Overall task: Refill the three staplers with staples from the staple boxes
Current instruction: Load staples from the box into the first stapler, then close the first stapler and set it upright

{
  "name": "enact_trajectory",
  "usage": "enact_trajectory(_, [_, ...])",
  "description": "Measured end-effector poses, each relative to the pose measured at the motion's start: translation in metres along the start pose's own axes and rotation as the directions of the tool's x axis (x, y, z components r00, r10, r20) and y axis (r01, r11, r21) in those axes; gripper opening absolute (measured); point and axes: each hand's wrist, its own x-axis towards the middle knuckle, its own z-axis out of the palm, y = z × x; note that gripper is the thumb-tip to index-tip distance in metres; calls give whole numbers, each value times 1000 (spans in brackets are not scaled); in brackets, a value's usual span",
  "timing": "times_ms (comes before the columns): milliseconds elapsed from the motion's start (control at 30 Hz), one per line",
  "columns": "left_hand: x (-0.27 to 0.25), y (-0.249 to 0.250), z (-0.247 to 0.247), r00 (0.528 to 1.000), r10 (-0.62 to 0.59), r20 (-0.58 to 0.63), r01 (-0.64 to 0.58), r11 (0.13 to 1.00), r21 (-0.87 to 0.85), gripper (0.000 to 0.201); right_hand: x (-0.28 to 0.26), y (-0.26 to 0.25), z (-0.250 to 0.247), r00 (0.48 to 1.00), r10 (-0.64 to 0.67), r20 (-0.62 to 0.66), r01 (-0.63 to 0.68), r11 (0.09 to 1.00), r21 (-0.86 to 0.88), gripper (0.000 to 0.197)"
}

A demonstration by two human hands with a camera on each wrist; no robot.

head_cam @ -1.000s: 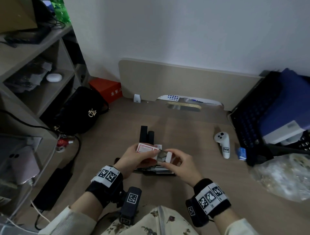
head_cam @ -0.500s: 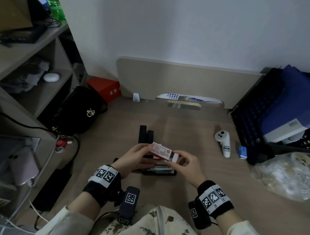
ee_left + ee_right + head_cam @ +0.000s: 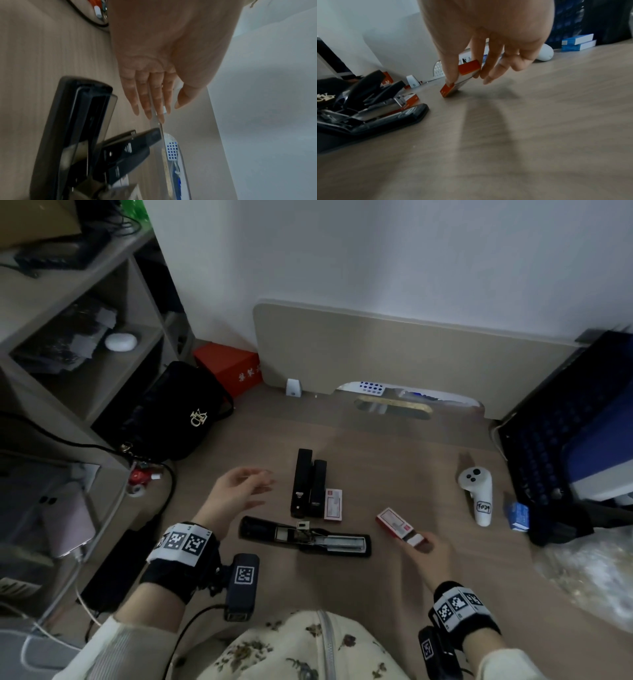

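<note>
The right hand (image 3: 423, 549) pinches a red staple box (image 3: 397, 523) between thumb and fingers (image 3: 452, 65), its far corner touching the bench (image 3: 539, 121). The box's white inner tray sticks out at the hand's end; its contents cannot be seen. The left hand (image 3: 236, 494) hovers released, fingers (image 3: 147, 100) straight and together, holding nothing, just left of the staplers.

Between the hands an open stapler (image 3: 305, 537) lies flat, its metal channel exposed; whether staples sit in it is unclear. Behind it two shut staplers (image 3: 308, 482) lie side by side, a second staple box (image 3: 333, 504) touching the right one.

Bare bench lies right of the held box, up to a white controller (image 3: 478, 494) and blue boxes (image 3: 519, 515). A low panel (image 3: 411, 350) edges the far side; a black bag (image 3: 178, 412) sits at the left.
</note>
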Motion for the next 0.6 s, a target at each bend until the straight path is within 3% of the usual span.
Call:
enact_trajectory(67, [3,-3,-9,999,21,-30,-19,996,86,15,-1,-1,0,1000,-11,19,14,981,-191,38])
enact_trajectory(133, [6,-9,-17,999,24,-25,-18,974,226,14,-3,-6,-2,1000,-17,-3,16,960,-278,55])
enact_trajectory(233, [8,-20,-22,998,-48,43,26,912,409,18,-8,-22,-2,995,-99,4,98,979,-177,53])
enact_trajectory(300, [6,-24,-21,986,-141,91,80,873,482,22,-9,-29,5,979,-138,147,139,990,6,47])
enact_trajectory(367, [3,-27,-20,971,-219,94,131,822,554,25,-14,-33,12,931,-215,296,234,972,-27,48])
enact_trajectory(467, [-2,-34,-22,943,-318,103,206,797,568,27,-23,-38,24,840,-324,434,413,902,-125,37])
enact_trajectory(533, [-6,-40,-20,932,-328,155,209,836,508,31,-27,-38,30,828,-342,443,446,882,-153,35])
enact_trajectory(600, [-11,-42,-18,942,-262,211,142,878,457,35,-28,-36,34,835,-339,434,449,875,-181,39])
